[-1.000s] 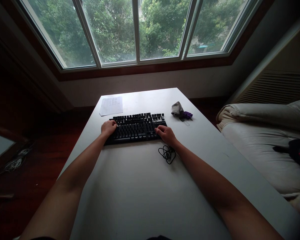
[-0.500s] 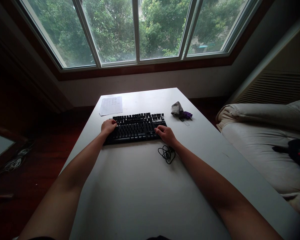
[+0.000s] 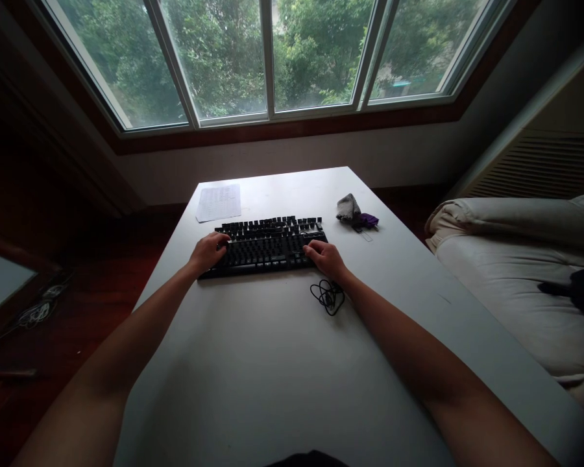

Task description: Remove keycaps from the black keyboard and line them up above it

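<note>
A black computer keyboard [image 3: 257, 255] lies across the white table [image 3: 272, 363]. Behind it stand rows of loose black keycaps [image 3: 267, 227]. My left hand [image 3: 209, 252] is over the keyboard's left end, its fingers bent toward the thumb; whatever lies between the fingertips is too small to make out. At the opposite end, my right hand [image 3: 327, 257] has its fingers curled on the keyboard, covering part of the number pad. A coiled black cable [image 3: 328, 298] lies just in front of my right wrist.
A printed sheet of paper [image 3: 219, 203] lies at the table's far left. Grey cloth [image 3: 348, 207] and a purple item [image 3: 368, 221] sit at the right. A cream sofa [image 3: 496, 272] stands beyond the right edge, and a window [image 3: 267, 117] is behind the table.
My left hand has moved slightly left and toward me, with its fingers a little more spread. My right hand stays on the keyboard. The view has shifted slightly.
</note>
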Available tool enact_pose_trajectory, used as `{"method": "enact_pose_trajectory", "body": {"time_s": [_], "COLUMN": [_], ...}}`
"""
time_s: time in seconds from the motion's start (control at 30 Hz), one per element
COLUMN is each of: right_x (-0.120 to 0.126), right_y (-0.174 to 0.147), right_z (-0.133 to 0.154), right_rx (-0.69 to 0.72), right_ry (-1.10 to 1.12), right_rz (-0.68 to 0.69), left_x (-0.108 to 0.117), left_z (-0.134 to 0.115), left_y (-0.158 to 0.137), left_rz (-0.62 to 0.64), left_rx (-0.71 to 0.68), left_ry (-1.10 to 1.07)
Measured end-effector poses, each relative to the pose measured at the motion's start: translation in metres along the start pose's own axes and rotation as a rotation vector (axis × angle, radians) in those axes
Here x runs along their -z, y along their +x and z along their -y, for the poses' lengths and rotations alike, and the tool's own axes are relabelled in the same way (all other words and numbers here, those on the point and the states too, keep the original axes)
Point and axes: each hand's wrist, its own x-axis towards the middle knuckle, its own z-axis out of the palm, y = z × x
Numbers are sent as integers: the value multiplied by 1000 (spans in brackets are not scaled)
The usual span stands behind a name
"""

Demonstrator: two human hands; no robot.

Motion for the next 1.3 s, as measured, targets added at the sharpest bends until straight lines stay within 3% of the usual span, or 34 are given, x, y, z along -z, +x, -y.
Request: {"method": "enact_pose_trajectory", "body": {"time_s": [0.3, 0.93, 1.17, 1.3], "right_x": [0, 0, 0, -1], "right_y": [0, 0, 0, 0], "right_z": [0, -3, -3, -4], "right_rx": [8, 11, 27, 17], "right_ry": [-7, -17, -15, -17], "right_rz": [-3, -4, -4, -3], "left_x": [6, 7, 14, 19], "left_z": [-8, 4, 14, 20], "left_y": [-19, -21, -23, -25], "left_rz": [96, 70, 67, 136], "left_rx": [-15, -20, 42, 96], "left_ry": [-38, 197, 72, -41]}}
